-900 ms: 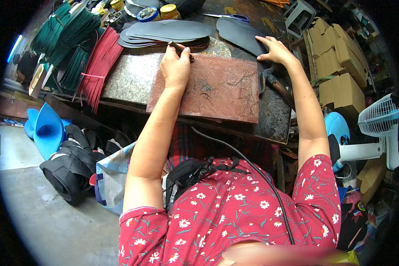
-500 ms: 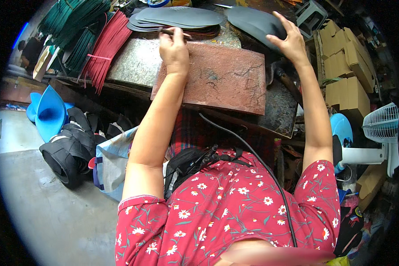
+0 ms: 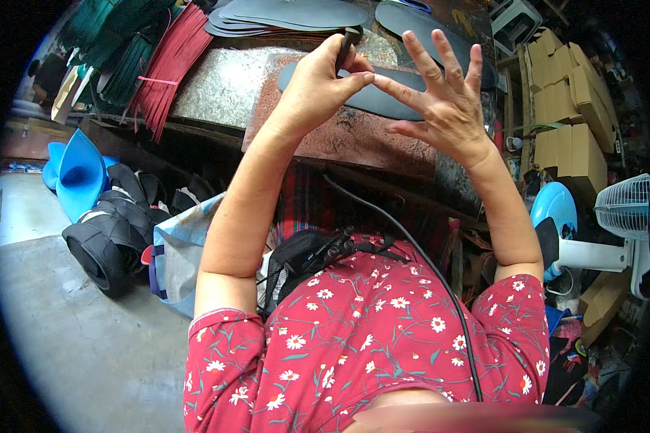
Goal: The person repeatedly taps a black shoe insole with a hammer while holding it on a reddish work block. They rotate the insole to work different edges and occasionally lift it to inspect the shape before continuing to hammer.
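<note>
My left hand point(image 3: 316, 92) is closed around a short dark rod-like tool point(image 3: 347, 50), which stands up out of the fist; its exact kind I cannot make out. Beside it, my right hand point(image 3: 446, 112) is open, fingers spread. The right index fingertip meets or nearly meets the left thumb tip. Under both hands a grey sole-shaped sheet point(image 3: 383, 105) lies across a worn reddish board point(image 3: 332, 148), partly hidden by the hands. Behind them sits a stack of similar grey sheets point(image 3: 289, 13), and more grey sheet point(image 3: 399, 22) lies at the back right.
Bundles of red strips point(image 3: 167, 72) and dark green strips point(image 3: 119, 43) lie at the table's left. Cardboard boxes point(image 3: 574, 155), a white fan point(image 3: 623, 209) and a blue round object point(image 3: 554, 206) stand at right. A black cable point(image 3: 404, 231) hangs before me.
A grey sole-shaped sheet now lies on the reddish board, which was bare. My right hand has come left and nearer from the back-right sheets. My left hand has shifted right with the dark tool.
</note>
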{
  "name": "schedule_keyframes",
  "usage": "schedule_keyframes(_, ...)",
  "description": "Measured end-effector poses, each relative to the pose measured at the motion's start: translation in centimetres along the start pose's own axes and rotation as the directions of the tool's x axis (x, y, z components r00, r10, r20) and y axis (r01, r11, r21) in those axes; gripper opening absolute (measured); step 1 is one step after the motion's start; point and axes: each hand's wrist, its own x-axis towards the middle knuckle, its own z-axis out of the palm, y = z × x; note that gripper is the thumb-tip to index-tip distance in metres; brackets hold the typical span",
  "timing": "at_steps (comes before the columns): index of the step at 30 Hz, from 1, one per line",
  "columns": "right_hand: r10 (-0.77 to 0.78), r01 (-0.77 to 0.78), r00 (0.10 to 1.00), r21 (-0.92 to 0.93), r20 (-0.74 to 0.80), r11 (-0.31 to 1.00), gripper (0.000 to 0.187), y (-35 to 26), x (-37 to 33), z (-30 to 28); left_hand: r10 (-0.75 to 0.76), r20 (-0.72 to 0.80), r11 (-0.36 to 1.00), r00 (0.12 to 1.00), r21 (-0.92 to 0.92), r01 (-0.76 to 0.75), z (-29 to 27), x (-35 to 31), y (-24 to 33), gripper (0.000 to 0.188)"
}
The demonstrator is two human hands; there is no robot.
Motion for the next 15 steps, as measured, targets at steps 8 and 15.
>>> schedule_keyframes(8, -0.201, 0.203, 0.979, -0.161, 0.031, 0.966, 0.077, 0.1, 0.5, -1.7, -0.143, 0.151, 0.91, 0.978, -0.37, 0.19, -0.4, -1.6, 1.7, 0.026)
schedule_keyframes(15, -0.229, 0.222, 0.972, -0.121, -0.048, 0.968, 0.076, -0.8, 0.6, -2.4, -0.055, -0.132, 0.998, 0.99, 0.02, 0.058, -1.4, -2.6, -0.8, 0.014)
